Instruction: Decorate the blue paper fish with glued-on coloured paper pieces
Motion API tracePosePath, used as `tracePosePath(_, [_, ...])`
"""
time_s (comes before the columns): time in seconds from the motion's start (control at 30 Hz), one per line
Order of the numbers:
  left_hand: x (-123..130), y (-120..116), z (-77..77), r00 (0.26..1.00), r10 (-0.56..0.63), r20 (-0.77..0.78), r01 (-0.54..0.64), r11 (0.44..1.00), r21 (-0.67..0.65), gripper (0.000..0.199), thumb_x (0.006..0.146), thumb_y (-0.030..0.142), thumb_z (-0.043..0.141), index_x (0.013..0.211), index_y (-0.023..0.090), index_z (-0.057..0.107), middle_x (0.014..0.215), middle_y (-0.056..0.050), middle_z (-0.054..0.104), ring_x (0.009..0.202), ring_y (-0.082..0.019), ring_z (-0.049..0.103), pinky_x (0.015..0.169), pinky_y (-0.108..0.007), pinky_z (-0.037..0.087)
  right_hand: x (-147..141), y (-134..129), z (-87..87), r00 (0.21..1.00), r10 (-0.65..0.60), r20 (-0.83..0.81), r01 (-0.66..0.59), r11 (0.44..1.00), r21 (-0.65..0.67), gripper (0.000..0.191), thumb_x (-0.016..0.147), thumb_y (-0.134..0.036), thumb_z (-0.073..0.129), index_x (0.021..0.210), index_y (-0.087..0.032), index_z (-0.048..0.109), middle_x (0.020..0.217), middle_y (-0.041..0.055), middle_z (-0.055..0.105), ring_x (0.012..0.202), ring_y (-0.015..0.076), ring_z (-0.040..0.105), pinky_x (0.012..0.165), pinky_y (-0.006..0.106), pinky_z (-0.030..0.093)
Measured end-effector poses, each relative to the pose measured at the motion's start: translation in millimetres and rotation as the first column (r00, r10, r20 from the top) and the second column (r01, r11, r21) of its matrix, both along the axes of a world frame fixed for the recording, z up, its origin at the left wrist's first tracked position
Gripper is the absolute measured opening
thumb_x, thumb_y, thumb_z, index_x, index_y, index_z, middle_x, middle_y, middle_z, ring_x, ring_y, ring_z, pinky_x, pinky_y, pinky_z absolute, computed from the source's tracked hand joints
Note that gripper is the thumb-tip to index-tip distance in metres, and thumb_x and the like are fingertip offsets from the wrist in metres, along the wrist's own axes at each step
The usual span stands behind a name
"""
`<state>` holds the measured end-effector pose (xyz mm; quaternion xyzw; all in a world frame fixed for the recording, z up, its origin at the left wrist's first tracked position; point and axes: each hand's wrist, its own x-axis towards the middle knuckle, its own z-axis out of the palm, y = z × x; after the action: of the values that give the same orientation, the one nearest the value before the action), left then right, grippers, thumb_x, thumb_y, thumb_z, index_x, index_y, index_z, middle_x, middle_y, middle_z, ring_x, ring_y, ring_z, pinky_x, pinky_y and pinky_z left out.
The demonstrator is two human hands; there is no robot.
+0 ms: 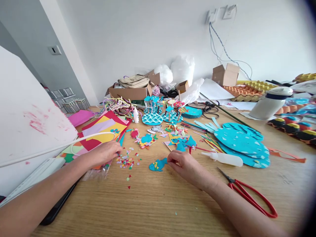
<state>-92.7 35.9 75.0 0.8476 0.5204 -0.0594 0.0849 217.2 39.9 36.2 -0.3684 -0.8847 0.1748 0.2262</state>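
A blue paper fish with yellow pieces on its body lies flat on the wooden table. My right hand is at its tail, fingers curled together; what they pinch, if anything, is hidden. Beside the coloured paper sheets, my left hand has its fingers closed, and nothing can be made out between them. Small paper confetti is scattered just right of my left hand. More cut paper fish lie beyond my right hand.
Red-handled scissors lie at the right, near a glue bottle and blue paper discs. Farther back stand wavy blue fish models, a small white bottle and a cardboard box. A white cable crosses the left side.
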Motion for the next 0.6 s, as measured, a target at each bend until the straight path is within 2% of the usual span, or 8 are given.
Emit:
tracePosePath(0.17, [-6,-6,-9.6,0.998,-0.002,-0.06,0.003,1.0,0.016,0.016,0.07,0.006,0.048,0.069,0.019,0.058,0.077,-0.001,0.056,0.076,-0.017,0.051,0.069,-0.026,0.037,0,-1,1.2,1.0,0.001,-0.01,-0.001,1.0,0.001,0.017,0.074,-0.007,0.045,0.07,-0.016,0.058,0.073,0.0035,0.059,0.061,0.0111,0.051,0.056,0.022,0.038])
tracePosePath(0.3, [-8,-9,-15.8,0.997,0.018,-0.073,-0.014,0.998,0.055,0.012,0.074,0.011,0.047,0.072,0.019,0.056,0.08,-0.003,0.055,0.078,-0.018,0.049,0.069,-0.028,0.036,-1,-1,1.9,1.0,-0.003,0.009,0.003,1.0,-0.012,0.016,0.073,-0.006,0.045,0.071,-0.016,0.058,0.073,0.0038,0.06,0.06,0.0109,0.051,0.055,0.021,0.038])
tracePosePath(0.6, [-8,-9,-18.6,0.999,0.032,-0.04,-0.03,0.998,0.052,0.014,0.078,0.014,0.043,0.07,0.019,0.053,0.077,-0.001,0.055,0.075,-0.016,0.05,0.067,-0.026,0.035,-1,0,-0.5,1.0,0.003,0.0,-0.003,1.0,0.013,0.017,0.073,-0.006,0.045,0.071,-0.016,0.058,0.072,0.0035,0.06,0.06,0.011,0.051,0.056,0.022,0.037])
